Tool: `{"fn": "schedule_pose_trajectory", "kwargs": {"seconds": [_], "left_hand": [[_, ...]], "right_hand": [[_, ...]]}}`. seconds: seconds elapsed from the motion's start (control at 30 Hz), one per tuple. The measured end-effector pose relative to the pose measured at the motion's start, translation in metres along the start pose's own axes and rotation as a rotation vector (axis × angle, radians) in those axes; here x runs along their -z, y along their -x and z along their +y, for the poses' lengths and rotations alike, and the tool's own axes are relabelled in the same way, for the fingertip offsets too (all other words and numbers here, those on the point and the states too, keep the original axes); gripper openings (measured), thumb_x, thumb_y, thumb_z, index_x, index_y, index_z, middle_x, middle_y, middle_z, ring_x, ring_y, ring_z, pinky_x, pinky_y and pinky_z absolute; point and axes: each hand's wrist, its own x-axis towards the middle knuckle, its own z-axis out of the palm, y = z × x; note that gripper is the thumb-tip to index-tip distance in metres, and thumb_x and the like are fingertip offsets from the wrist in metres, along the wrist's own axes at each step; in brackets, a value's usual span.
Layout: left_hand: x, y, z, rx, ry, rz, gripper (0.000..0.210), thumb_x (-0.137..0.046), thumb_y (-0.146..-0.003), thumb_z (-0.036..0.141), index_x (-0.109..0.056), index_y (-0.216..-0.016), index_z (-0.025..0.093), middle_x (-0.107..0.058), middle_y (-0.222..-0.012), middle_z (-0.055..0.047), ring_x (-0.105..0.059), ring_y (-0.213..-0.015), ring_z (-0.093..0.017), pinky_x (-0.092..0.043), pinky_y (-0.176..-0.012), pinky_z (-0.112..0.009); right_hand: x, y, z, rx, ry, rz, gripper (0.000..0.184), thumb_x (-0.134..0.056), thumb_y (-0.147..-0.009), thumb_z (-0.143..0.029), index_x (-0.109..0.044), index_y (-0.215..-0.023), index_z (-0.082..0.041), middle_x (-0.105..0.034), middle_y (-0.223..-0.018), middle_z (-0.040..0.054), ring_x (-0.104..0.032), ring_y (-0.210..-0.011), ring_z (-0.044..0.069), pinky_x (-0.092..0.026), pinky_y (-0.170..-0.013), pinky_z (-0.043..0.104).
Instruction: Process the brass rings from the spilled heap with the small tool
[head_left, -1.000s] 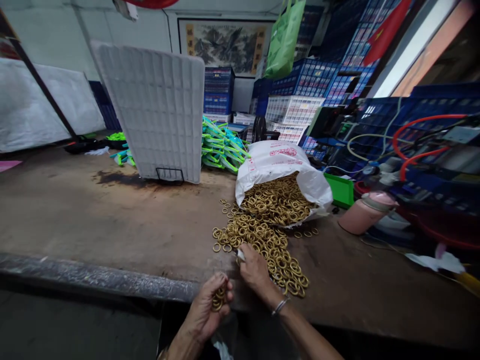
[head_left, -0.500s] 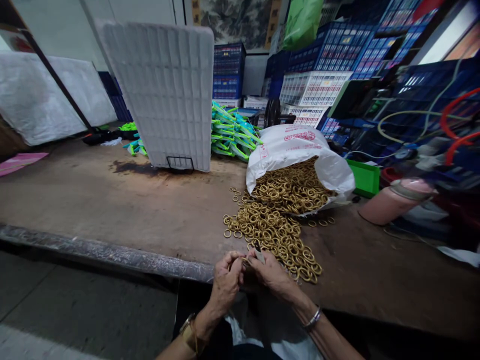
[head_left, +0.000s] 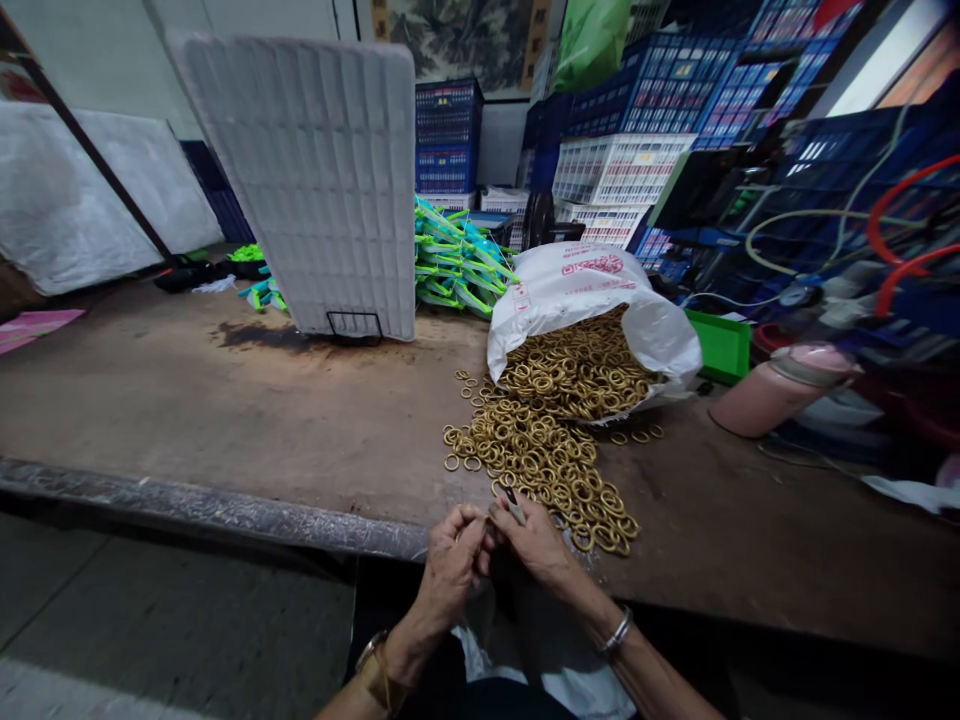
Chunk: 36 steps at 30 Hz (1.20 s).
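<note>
My left hand [head_left: 450, 560] is closed, its thumb and fingers pinching a gold-coloured ring that the fingertips mostly hide. My right hand [head_left: 538, 545] is wrapped round a small knife [head_left: 514, 506] with a grey body and dark end, which sticks up between thumb and forefinger. The fingertips of both hands meet just above the table's front edge. Right beyond them, a heap of gold-coloured rings [head_left: 540, 450] spills from the mouth of a white woven sack [head_left: 562, 285] lying on its side.
A tall white ribbed panel [head_left: 315, 190] stands on the brown table [head_left: 187, 420] in a black wire holder. Behind it lie green and blue strips [head_left: 457, 260]. On the right are a pink cylinder [head_left: 772, 395] and a green tray [head_left: 716, 345]; stacked crates [head_left: 622, 170] fill the back.
The view has shifted slightly. Both hands stay together at the table edge; the knife has tilted a little, and the ring between the fingers shows less than before.
</note>
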Motion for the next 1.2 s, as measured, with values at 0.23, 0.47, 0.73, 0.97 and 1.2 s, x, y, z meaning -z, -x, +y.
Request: {"fn": "schedule_pose_trajectory", "kwargs": {"seconds": [0.23,0.47,0.73,0.97,1.2], "left_hand": [[0.004,0.002,-0.005,-0.004,-0.002,-0.075,0.034,-0.051,-0.073,0.049,-0.048,-0.065,0.016,-0.043,-0.048,0.006,-0.029,-0.033,-0.002,-0.019,-0.033,-0.017],[0.005,0.008,-0.001,0.010,0.086,-0.134,0.031,-0.050,-0.076,0.046,-0.044,-0.068,0.017,-0.045,-0.056,0.006,-0.031,-0.037,-0.002,-0.018,-0.035,-0.015],[0.004,0.007,-0.004,0.019,0.132,-0.086,0.032,-0.053,-0.073,0.048,-0.040,-0.070,0.018,-0.046,-0.058,0.006,-0.033,-0.037,-0.001,-0.019,-0.035,-0.014],[0.002,0.007,0.000,-0.052,0.022,-0.063,0.035,-0.054,-0.071,0.051,-0.041,-0.068,0.018,-0.041,-0.050,0.008,-0.029,-0.036,-0.002,-0.021,-0.036,-0.015],[0.003,0.008,0.002,-0.131,-0.047,-0.062,0.035,-0.055,-0.071,0.049,-0.041,-0.063,0.018,-0.040,-0.049,0.007,-0.029,-0.038,-0.003,-0.023,-0.038,-0.016]], "right_hand": [[0.000,0.003,-0.003,0.000,-0.046,-0.019,0.026,-0.050,-0.071,-0.042,-0.043,-0.063,-0.018,-0.041,-0.054,-0.0057,-0.036,-0.051,0.008,-0.031,-0.048,0.020],[-0.003,-0.001,0.009,-0.001,-0.143,-0.050,0.026,-0.049,-0.074,-0.043,-0.046,-0.068,-0.018,-0.044,-0.053,-0.0055,-0.037,-0.047,0.007,-0.031,-0.046,0.019],[0.001,0.007,0.009,0.194,0.346,0.070,0.021,-0.037,-0.080,-0.029,-0.046,-0.064,-0.018,-0.047,-0.058,-0.0019,-0.041,-0.054,0.011,-0.029,-0.052,0.020],[-0.004,0.013,0.010,0.196,0.634,0.006,0.020,-0.034,-0.067,-0.008,-0.050,-0.071,-0.019,-0.053,-0.061,-0.0005,-0.046,-0.057,0.012,-0.027,-0.054,0.020],[-0.002,0.013,0.006,0.207,0.644,-0.073,0.023,-0.035,-0.065,-0.006,-0.051,-0.075,-0.019,-0.055,-0.063,-0.0003,-0.047,-0.057,0.012,-0.026,-0.055,0.020]]}}
